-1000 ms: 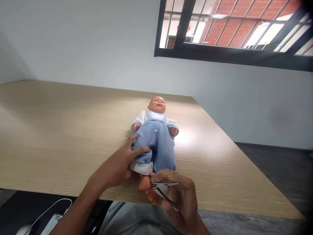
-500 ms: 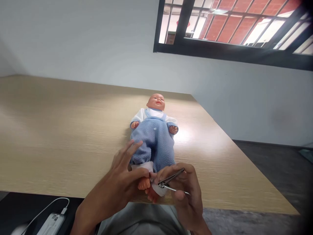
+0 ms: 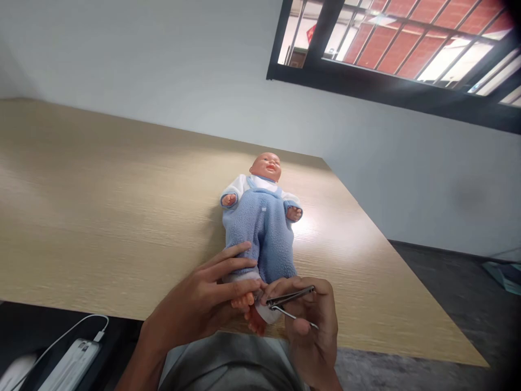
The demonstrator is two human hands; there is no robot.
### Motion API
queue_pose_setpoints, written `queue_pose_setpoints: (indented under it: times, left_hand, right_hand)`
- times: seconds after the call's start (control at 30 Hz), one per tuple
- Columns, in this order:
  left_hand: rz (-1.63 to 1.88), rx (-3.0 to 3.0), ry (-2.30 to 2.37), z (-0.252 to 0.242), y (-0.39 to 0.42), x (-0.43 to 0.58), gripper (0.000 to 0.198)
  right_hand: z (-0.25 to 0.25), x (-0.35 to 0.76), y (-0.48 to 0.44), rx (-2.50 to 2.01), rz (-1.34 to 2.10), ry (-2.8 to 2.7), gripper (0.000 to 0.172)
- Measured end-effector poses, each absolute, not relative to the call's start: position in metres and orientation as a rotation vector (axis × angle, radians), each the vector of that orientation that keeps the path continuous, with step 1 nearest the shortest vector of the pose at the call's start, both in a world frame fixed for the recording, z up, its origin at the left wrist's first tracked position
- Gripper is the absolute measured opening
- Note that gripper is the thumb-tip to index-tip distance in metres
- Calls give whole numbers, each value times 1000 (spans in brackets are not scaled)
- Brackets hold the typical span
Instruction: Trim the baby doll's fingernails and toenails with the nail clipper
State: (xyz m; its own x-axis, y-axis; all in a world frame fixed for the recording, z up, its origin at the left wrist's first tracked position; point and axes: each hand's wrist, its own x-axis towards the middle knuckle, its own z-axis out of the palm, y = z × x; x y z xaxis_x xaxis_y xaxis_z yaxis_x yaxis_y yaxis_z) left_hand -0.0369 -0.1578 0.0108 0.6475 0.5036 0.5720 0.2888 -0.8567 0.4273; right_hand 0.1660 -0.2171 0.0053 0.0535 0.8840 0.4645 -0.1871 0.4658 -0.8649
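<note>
A baby doll [image 3: 260,217] in blue fleece overalls and a white top lies face up, its feet toward me at the table's near edge. My left hand [image 3: 203,293] is closed around the doll's lower leg and foot on the left, its fingers lying over the trouser cuff. Between the thumb and fingers of my right hand [image 3: 315,320] is a nail clipper [image 3: 291,297], its lever swung out from the body. The clipper's jaws are beside the doll's feet [image 3: 255,320]; whether they touch a toe I cannot tell.
The pale wooden table [image 3: 122,217] extends left and back to the wall. A white power bank [image 3: 71,365] with a cable lies on a dark surface at lower left. A barred window [image 3: 407,43] is at upper right.
The fingers of my left hand have come down flatter on the doll's leg. My right hand still holds the clipper at the feet. The camera view has tilted slightly.
</note>
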Motion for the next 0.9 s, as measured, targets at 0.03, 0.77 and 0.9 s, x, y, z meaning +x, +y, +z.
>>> queue_pose_setpoints:
  times: [0.03, 0.77, 0.9]
  left_hand:
    - [1080, 2541, 595, 10, -157, -36, 36]
    - [1684, 2396, 635, 1, -171, -7, 30]
    - [1738, 2349, 661, -1, -173, -4, 27]
  right_hand:
    - [4, 167, -217, -728, 924, -1250, 33]
    - [35, 192, -219, -602, 293, -1922, 49]
    - [30, 201, -220, -671, 211, -2090, 43]
